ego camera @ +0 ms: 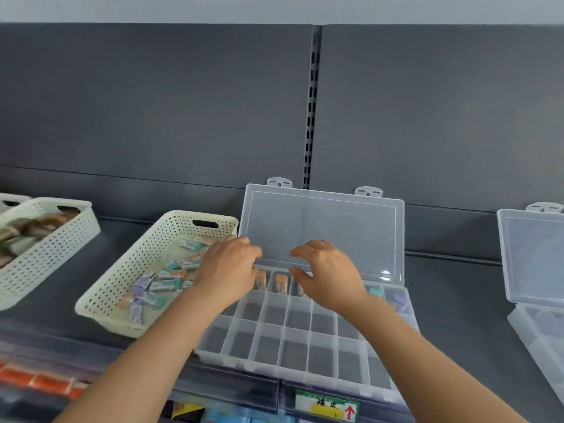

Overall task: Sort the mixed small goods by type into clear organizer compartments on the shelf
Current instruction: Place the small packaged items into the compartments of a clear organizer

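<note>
A clear organizer [305, 346] lies on the shelf with its lid [320, 233] standing open. Small orange items [280, 282] sit in its back-row compartments, a teal item [377, 291] and a purple item [399, 300] further right. A cream perforated basket [128, 270] to the left holds several mixed small goods [164, 279] in orange, teal and purple. My left hand [229, 267] hovers over the organizer's back-left corner, fingers curled down, fingertips hidden. My right hand [328, 276] hangs over the back row, fingers spread and loosely curved, holding nothing visible.
A second cream basket [45, 248] with brownish goods stands at the far left. Another clear organizer [537, 315] with an open lid sits at the right edge. A grey back panel rises behind the shelf. A price-tag rail [326, 404] runs along the front edge.
</note>
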